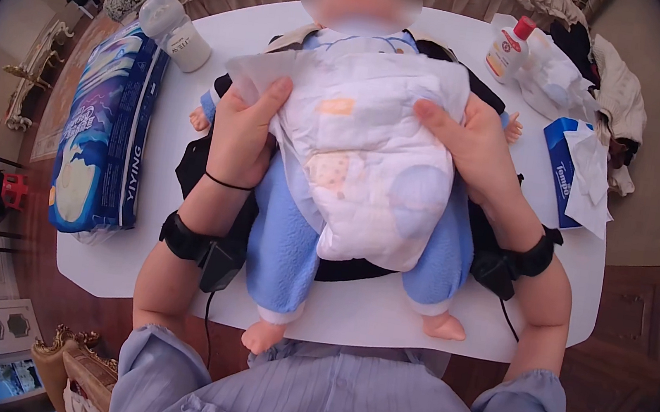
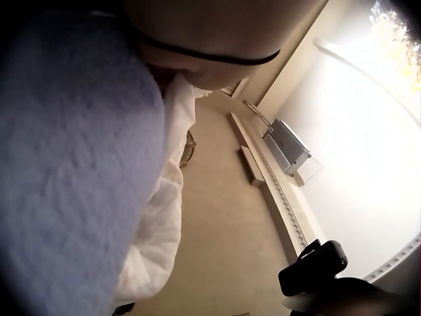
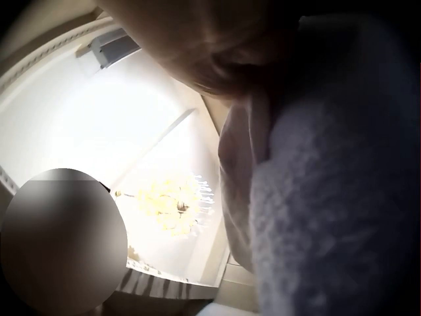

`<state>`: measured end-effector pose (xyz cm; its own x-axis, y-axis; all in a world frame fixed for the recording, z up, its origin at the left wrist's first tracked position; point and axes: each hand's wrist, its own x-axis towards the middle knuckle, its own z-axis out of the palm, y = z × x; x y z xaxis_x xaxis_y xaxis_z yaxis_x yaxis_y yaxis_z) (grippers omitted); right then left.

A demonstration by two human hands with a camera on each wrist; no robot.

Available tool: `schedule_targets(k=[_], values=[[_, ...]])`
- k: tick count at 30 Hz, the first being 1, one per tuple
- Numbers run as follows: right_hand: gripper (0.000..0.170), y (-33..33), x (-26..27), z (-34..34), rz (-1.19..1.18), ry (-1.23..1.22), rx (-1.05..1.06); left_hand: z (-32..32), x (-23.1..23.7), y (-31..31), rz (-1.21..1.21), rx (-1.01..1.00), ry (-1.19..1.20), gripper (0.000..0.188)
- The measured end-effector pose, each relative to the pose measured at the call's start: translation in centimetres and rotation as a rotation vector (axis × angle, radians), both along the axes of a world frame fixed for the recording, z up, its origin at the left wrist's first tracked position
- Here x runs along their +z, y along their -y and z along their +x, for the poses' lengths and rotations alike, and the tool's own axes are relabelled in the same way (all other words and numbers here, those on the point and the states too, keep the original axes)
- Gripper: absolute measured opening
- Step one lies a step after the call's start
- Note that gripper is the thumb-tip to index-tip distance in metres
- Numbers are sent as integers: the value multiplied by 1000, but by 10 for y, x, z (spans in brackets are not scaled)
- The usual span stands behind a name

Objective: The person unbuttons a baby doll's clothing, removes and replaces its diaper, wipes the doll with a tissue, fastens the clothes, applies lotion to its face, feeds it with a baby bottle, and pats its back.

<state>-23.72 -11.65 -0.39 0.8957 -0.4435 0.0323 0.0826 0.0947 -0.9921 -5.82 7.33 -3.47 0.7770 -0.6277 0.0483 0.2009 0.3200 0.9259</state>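
"Fingers first: what is their state?"

"Both sets are engaged. Left hand (image 1: 248,133) and right hand (image 1: 474,154) each pinch one side of a diaper (image 1: 385,163), thumbs on its near face, the other fingers largely hidden."

"Position of the article?"

"Spread between the two sets of fingers, its padded body hanging below the thumbs, over the doll (image 1: 286,238). Whether it rests on the doll cannot be established."

"Handling assessment?"

"Judged light and soft, with a limp, wrinkled middle and thinner sides. Slipping should be a minor matter; the surface looks dry. Fragility is probably low, though the thin sides might stretch or tear under a hard pull."

"Recommended hold?"

"Where the thumbs sit, at both upper sides, fingers supporting behind. One corner alone would probably let the padding fold."

"Surroundings, moving outward?"

"Beneath the fingers, the doll. Out beyond the left fingers, a blue YIYING pack (image 1: 106,135) and a pale bottle (image 1: 189,44). Out beyond the right fingers, a tissue box (image 1: 556,165) and a red-capped bottle (image 1: 504,58). All are on the white table (image 1: 105,268)."
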Motion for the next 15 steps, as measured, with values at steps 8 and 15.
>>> schedule_targets(k=[8, 15], values=[[42, 14, -19, -3, 122, -48, -64, 23, 0, -13, 284, -37, 213, 31], [39, 10, -26, -1, -34, -9, -104, -38, 91, 5, 158, 277, 1121, 38]])
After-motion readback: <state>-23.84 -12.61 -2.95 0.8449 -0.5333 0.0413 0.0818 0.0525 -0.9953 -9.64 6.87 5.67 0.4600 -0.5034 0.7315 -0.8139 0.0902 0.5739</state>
